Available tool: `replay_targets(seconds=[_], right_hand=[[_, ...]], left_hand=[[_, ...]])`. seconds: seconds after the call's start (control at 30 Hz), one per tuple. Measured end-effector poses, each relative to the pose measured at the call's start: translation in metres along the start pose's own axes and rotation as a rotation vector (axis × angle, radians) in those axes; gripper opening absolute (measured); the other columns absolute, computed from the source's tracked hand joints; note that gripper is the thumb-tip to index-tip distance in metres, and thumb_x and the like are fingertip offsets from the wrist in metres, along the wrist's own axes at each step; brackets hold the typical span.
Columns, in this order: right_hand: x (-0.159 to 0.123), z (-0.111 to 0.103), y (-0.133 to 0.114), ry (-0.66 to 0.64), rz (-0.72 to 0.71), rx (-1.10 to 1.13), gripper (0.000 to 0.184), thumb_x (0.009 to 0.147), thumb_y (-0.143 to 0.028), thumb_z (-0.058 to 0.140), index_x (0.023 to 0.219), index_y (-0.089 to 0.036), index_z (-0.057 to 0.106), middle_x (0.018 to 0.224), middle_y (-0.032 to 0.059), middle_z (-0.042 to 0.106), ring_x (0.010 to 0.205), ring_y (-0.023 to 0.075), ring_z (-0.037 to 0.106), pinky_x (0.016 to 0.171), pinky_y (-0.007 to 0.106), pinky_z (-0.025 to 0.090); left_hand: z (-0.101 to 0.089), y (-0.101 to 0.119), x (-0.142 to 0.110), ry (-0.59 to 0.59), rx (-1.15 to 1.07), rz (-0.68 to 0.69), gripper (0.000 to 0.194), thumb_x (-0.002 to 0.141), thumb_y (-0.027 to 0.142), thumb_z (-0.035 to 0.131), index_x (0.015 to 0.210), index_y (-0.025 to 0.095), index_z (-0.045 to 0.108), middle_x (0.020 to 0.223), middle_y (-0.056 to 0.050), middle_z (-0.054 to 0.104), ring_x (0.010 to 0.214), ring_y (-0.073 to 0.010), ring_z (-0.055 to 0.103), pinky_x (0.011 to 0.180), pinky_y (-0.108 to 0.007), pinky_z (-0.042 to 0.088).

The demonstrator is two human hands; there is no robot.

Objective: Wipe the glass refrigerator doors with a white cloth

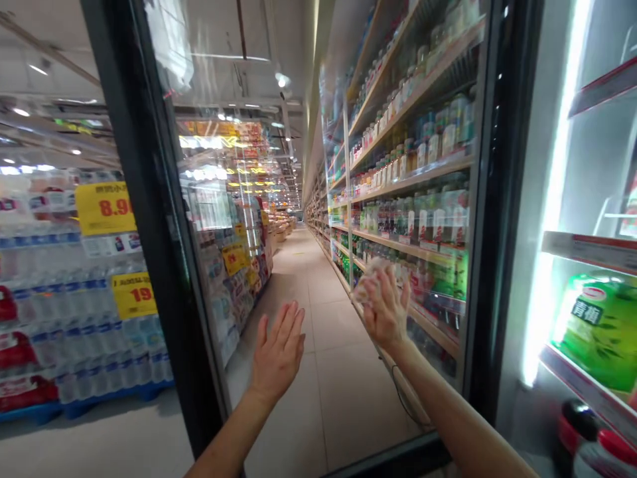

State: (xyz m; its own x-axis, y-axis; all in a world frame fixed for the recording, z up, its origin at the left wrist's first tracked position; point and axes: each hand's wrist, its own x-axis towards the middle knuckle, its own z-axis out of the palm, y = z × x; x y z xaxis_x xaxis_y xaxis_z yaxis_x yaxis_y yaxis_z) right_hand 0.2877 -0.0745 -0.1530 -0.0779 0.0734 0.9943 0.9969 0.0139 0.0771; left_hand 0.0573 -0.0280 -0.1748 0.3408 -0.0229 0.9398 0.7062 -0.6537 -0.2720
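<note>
A glass door [308, 285] with a black frame stands swung out before me. My right hand [387, 317] is raised against or just in front of the glass, its fingers bent over a crumpled pale cloth [367, 284]. The cloth is smeared, so its edges are hard to make out. Lower and to the left, my left hand [279, 352] is held up flat with fingers stretched and nothing in it. It is close to the pane; whether it touches I cannot tell.
To the right is a lit cooler with a green drink pack [600, 328] and red-capped containers [614, 451]. Shelves of bottles [423, 153] show in the glass. Stacked water bottles [94, 312] with yellow price signs [107, 209] stand left. A cable [403, 398] appears low in the pane.
</note>
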Motion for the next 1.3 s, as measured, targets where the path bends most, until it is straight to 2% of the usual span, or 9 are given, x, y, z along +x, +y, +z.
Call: replay_targets(seconds=[0.13,0.33,0.53,0.73,0.8,0.93,1.0,1.17,1.3], right_hand=[[0.006,0.000,0.019,0.161,0.335,-0.078,0.055,0.083,-0.024,0.038,0.137,-0.020,0.027,0.143,0.0156,0.028,0.134,0.0299,0.021,0.102,0.058,0.019],[-0.018,-0.002,-0.003,-0.083,-0.120,0.030,0.052,0.079,-0.023,0.046,0.130,-0.028,0.038,0.140,0.0080,0.036,0.132,0.0259,0.026,0.106,0.053,0.015],[-0.016,-0.007,0.038,0.142,0.389,-0.112,0.052,0.084,-0.025,0.037,0.135,-0.019,0.030,0.143,0.0155,0.028,0.134,0.0292,0.020,0.102,0.057,0.019],[-0.039,-0.006,0.004,-0.091,-0.107,0.007,0.051,0.079,-0.023,0.046,0.129,-0.028,0.039,0.142,0.0073,0.033,0.132,0.0255,0.026,0.106,0.052,0.017],[-0.046,-0.007,0.017,-0.046,0.002,-0.031,0.050,0.080,-0.024,0.045,0.129,-0.027,0.039,0.142,0.0085,0.032,0.133,0.0258,0.025,0.105,0.054,0.018],[-0.045,-0.008,0.041,0.134,0.462,-0.125,0.052,0.084,-0.023,0.036,0.136,-0.020,0.028,0.144,0.0164,0.025,0.133,0.0291,0.022,0.100,0.059,0.022],[-0.046,-0.005,0.028,0.113,0.389,-0.088,0.054,0.083,-0.022,0.038,0.136,-0.020,0.028,0.144,0.0156,0.026,0.134,0.0294,0.020,0.101,0.058,0.022],[-0.064,-0.005,-0.001,-0.095,-0.067,0.034,0.049,0.079,-0.020,0.047,0.127,-0.028,0.041,0.143,0.0075,0.030,0.132,0.0278,0.025,0.105,0.054,0.019],[-0.074,-0.014,0.044,0.040,0.249,-0.076,0.050,0.082,-0.021,0.042,0.131,-0.023,0.036,0.143,0.0139,0.028,0.132,0.0297,0.026,0.100,0.059,0.023]], left_hand=[[0.002,0.000,0.000,-0.012,0.017,0.008,0.060,0.084,0.017,0.047,0.138,0.020,0.021,0.131,-0.010,0.044,0.129,-0.0172,0.030,0.110,-0.042,0.014],[-0.001,0.000,0.000,-0.021,0.041,0.017,0.062,0.084,0.016,0.047,0.139,0.020,0.018,0.129,-0.010,0.047,0.129,-0.0168,0.029,0.110,-0.042,0.015],[-0.002,0.002,0.000,-0.017,0.028,0.017,0.062,0.084,0.016,0.048,0.138,0.020,0.019,0.130,-0.010,0.045,0.130,-0.0168,0.028,0.110,-0.041,0.014],[0.000,0.003,0.000,-0.005,0.006,0.001,0.058,0.084,0.015,0.046,0.137,0.020,0.023,0.132,-0.010,0.042,0.129,-0.0176,0.029,0.110,-0.043,0.014],[0.000,0.004,0.001,-0.002,0.013,-0.005,0.059,0.084,0.015,0.047,0.137,0.020,0.023,0.132,-0.011,0.043,0.130,-0.0174,0.028,0.110,-0.043,0.014],[0.002,0.013,-0.001,0.000,0.008,-0.028,0.059,0.083,0.014,0.047,0.137,0.018,0.025,0.131,-0.013,0.044,0.131,-0.0184,0.025,0.109,-0.046,0.012],[0.005,0.021,-0.003,-0.009,-0.016,-0.016,0.057,0.083,0.012,0.046,0.136,0.019,0.027,0.129,-0.013,0.046,0.131,-0.0177,0.024,0.109,-0.046,0.010],[0.011,0.037,-0.010,-0.019,-0.036,-0.016,0.050,0.083,0.014,0.047,0.132,0.017,0.036,0.125,-0.012,0.051,0.132,-0.0165,0.023,0.110,-0.045,0.008],[0.011,0.037,-0.010,-0.020,-0.026,-0.014,0.047,0.083,0.014,0.047,0.130,0.017,0.039,0.124,-0.012,0.052,0.132,-0.0158,0.023,0.110,-0.044,0.007]])
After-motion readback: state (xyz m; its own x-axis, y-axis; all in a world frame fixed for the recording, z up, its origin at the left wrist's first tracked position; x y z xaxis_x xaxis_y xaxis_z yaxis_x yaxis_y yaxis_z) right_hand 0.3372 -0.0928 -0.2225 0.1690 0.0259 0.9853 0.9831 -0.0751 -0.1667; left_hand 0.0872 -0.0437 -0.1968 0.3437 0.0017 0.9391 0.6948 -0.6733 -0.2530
